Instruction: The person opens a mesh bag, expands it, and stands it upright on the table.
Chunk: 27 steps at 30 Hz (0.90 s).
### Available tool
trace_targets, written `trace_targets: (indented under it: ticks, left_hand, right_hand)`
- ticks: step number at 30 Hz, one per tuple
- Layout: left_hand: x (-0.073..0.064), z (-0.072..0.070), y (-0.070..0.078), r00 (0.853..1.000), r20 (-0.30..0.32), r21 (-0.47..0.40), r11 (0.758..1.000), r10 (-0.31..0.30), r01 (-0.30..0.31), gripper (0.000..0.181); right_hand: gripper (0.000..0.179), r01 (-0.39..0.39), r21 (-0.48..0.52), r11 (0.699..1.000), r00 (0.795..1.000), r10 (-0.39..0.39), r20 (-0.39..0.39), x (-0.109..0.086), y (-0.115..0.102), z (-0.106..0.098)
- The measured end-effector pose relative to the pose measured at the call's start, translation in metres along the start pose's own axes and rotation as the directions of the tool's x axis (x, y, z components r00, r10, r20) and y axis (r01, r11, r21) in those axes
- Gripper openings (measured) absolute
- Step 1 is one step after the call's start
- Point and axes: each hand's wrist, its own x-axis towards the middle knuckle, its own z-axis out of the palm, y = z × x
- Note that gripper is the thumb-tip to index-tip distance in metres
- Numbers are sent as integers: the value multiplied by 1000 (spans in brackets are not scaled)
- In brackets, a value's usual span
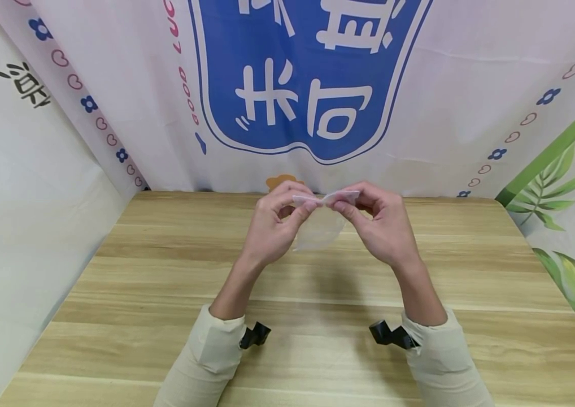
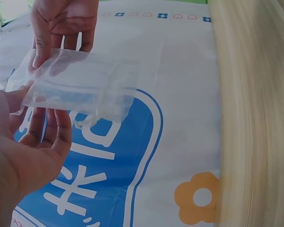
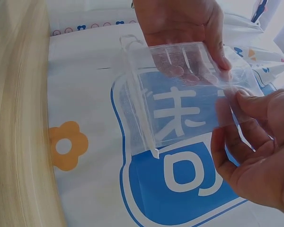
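Observation:
Above the far part of the table, a small translucent bag [image 1: 320,230] hangs between the two hands. My left hand [image 1: 273,226] pinches one side of its upper edge between thumb and fingers. On the other side, my right hand [image 1: 386,229] pinches that same edge, the thumbs close together. In the left wrist view the bag [image 2: 87,82] looks thin and see-through, with fingers visible through it. A whitish band crosses the bag [image 3: 180,109] near its far end in the right wrist view, with a short tail sticking out. No contents show inside.
Below the hands lies a wood-grain table [image 1: 140,316]. A printed white curtain [image 1: 155,141] with a blue panel hangs along its back edge, and patterned cloth [image 1: 567,226] borders the right side. Black wrist mounts [image 1: 391,334] stick out from the sleeves.

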Motion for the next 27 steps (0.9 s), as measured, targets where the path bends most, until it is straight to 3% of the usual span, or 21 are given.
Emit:
trace_targets:
  ticks: [17,27]
  left_hand:
    - [0,2,1,995,-97,55,998,7,-2,10]
    - [0,3,1,999,-39,54,998,-28,30,11]
  right_hand:
    - [13,-41,-48,998,997,38,-64,-2,-1,4]
    - [23,-48,-30,998,997,46,-60,-2,-2,5]
